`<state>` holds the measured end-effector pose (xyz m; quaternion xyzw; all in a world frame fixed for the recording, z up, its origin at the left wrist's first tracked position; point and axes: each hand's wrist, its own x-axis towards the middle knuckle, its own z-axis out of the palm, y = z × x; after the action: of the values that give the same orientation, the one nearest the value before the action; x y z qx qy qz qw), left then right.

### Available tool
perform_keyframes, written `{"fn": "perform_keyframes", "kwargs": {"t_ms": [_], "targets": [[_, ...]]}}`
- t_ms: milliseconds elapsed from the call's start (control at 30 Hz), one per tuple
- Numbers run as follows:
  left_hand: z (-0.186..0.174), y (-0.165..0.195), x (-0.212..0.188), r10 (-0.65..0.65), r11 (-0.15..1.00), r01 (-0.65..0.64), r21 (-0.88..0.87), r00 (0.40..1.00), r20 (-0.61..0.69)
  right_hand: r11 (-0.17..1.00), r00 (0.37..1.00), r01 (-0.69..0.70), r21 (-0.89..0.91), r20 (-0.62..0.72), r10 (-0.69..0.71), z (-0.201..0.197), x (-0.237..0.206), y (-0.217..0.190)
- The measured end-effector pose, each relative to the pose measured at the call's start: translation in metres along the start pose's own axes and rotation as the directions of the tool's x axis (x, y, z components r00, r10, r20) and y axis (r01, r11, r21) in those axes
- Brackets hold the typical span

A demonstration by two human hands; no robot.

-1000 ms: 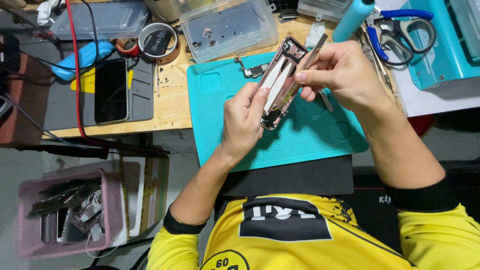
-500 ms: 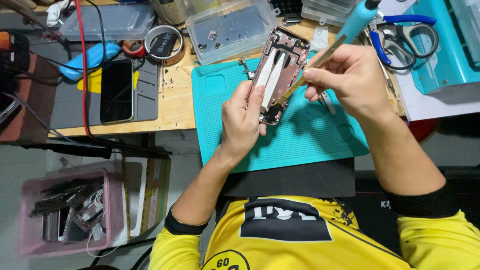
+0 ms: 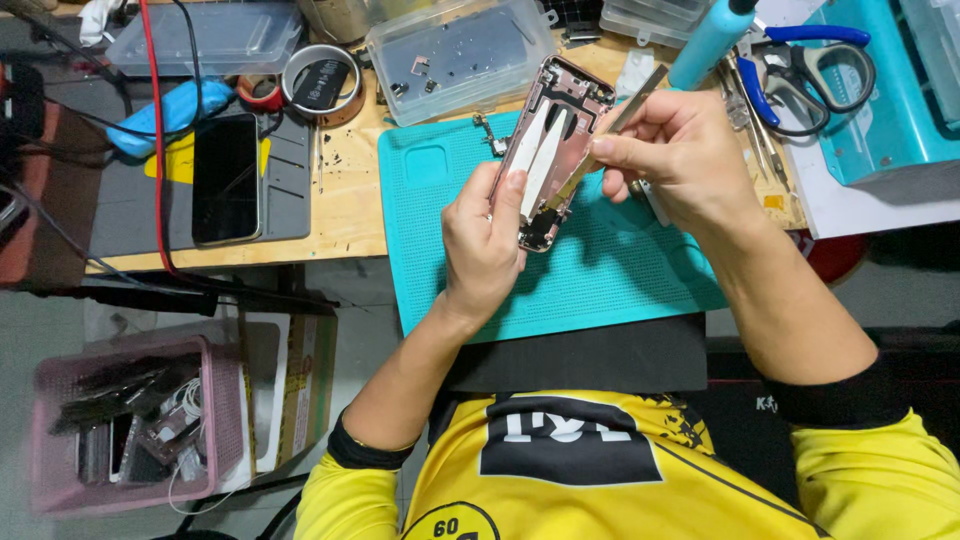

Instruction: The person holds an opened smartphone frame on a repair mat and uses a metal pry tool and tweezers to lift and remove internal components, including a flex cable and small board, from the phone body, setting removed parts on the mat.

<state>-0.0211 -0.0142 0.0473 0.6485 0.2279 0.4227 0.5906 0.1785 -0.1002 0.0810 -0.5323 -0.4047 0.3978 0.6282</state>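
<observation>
Over teal mat [image 3: 620, 270] on cluttered wooden bench [image 3: 345, 200], left hand [image 3: 485, 240] grip closed on phone frame [image 3: 550, 150], right hand [image 3: 680, 160] pinching tweezers [image 3: 610, 130]

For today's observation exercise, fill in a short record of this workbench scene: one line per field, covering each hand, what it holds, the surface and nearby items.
Left hand: grips opened phone housing, tilted above the mat
Right hand: holds metal tweezers, tips inside the housing
Surface: teal work mat on a wooden bench
Left of mat: black phone, tape roll
Right of mat: scissors
Floor: pink basket of parts
</observation>
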Motion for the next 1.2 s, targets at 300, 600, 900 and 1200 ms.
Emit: {"fn": "perform_keyframes", "kwargs": {"t_ms": [300,600,900,1200], "targets": [[-0.003,0.000,0.003,-0.009,1.000,0.009,0.013,1.000,0.002,1.000,0.999,0.010,-0.018,0.047,-0.009,0.005,0.000,-0.002],[-0.002,-0.007,0.006,0.103,0.978,-0.098,0.183,0.994,-0.019,0.999,0.998,-0.040,-0.032,0.044,0.041,0.004,0.003,0.000],[-0.004,-0.010,0.007,0.078,0.980,-0.076,0.181,0.997,-0.005,0.993,0.998,0.024,-0.115,0.064,-0.017,0.009,-0.010,-0.007],[-0.009,0.003,0.006,-0.048,0.995,0.040,0.087,0.994,0.095,0.995,0.998,0.041,-0.096,0.054,-0.036,0.002,-0.005,-0.010]]}}
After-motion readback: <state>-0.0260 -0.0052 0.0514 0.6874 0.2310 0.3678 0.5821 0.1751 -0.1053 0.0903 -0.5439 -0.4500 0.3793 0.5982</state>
